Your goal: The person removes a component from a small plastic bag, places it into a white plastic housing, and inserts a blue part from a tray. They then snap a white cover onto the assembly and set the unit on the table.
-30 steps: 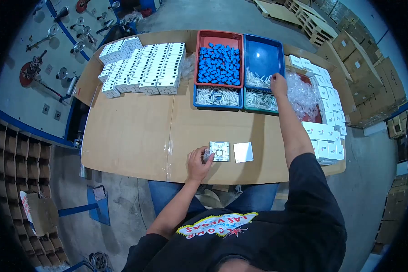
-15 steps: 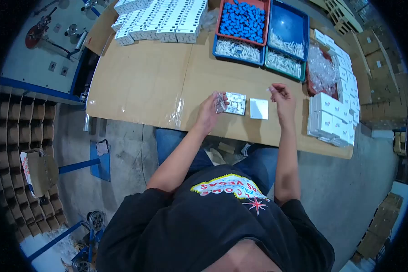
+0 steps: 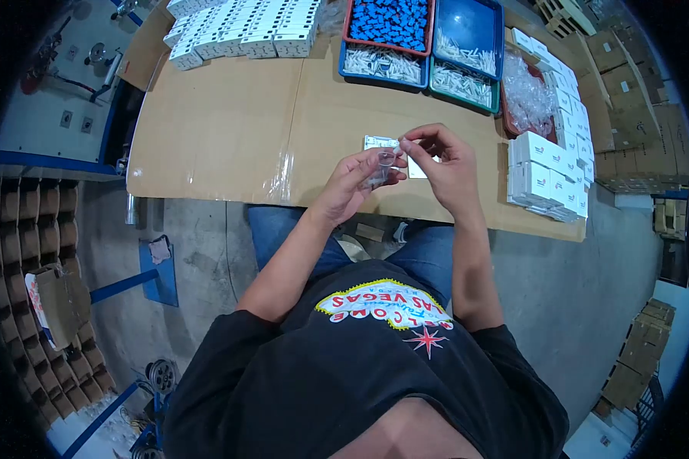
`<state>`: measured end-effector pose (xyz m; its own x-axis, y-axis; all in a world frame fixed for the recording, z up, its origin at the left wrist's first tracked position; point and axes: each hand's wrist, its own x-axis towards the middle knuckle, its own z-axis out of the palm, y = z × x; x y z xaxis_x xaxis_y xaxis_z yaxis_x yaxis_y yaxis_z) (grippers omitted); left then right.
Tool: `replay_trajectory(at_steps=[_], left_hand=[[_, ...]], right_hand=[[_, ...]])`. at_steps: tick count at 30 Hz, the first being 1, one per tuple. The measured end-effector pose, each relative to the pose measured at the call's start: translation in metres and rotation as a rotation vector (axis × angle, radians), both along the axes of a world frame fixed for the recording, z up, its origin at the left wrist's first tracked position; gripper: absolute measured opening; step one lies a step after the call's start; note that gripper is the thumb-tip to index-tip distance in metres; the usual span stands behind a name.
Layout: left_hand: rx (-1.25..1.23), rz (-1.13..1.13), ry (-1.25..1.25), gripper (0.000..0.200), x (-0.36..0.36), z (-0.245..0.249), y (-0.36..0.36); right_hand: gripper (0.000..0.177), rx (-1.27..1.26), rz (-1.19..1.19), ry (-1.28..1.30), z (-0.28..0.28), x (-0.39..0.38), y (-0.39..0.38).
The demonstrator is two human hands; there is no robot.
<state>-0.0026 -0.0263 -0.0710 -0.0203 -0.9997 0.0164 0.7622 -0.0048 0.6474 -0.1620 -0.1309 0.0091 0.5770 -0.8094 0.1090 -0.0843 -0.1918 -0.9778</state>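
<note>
My left hand (image 3: 354, 182) is closed around a small clear plastic bag (image 3: 381, 170), above the cardboard near the table's front edge. At the mouth of the bag, my right hand (image 3: 442, 159) pinches a small whitish piece (image 3: 400, 152); its exact shape is too small to tell. Behind my fingers lie a white patterned square item (image 3: 378, 142) and a plain white square (image 3: 416, 170), both partly covered by my hands.
Trays of blue pieces (image 3: 389, 25) and white plugs (image 3: 381, 64) stand at the back. White boxes are stacked in rows (image 3: 245, 30) at the back left and in a pile (image 3: 547, 172) at the right, beside a red tray of clear bags (image 3: 527, 96).
My right hand has moved left to meet my left hand, which has shifted slightly right with the clear bag. The table and trays appear shifted up and left in view.
</note>
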Motion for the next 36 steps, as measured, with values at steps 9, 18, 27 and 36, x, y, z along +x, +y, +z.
replay_trajectory(at_steps=[9, 18, 27, 36], left_hand=[[0.076, -0.003, 0.06, 0.057, 0.0, -0.016, 0.001], [0.178, -0.055, -0.015, 0.051, 0.023, -0.062, -0.003], [0.257, -0.239, 0.57, 0.049, 0.055, -0.163, 0.005], [0.244, -0.314, 0.582, 0.052, 0.055, -0.172, -0.001]], right_hand=[[0.012, -0.1, 0.086, 0.072, -0.004, 0.014, 0.012], [0.015, -0.292, 0.078, 0.197, -0.027, 0.013, 0.002], [0.024, -0.114, 0.055, 0.47, -0.123, 0.024, -0.093], [0.019, -0.595, -0.141, 0.822, -0.149, 0.124, -0.205]])
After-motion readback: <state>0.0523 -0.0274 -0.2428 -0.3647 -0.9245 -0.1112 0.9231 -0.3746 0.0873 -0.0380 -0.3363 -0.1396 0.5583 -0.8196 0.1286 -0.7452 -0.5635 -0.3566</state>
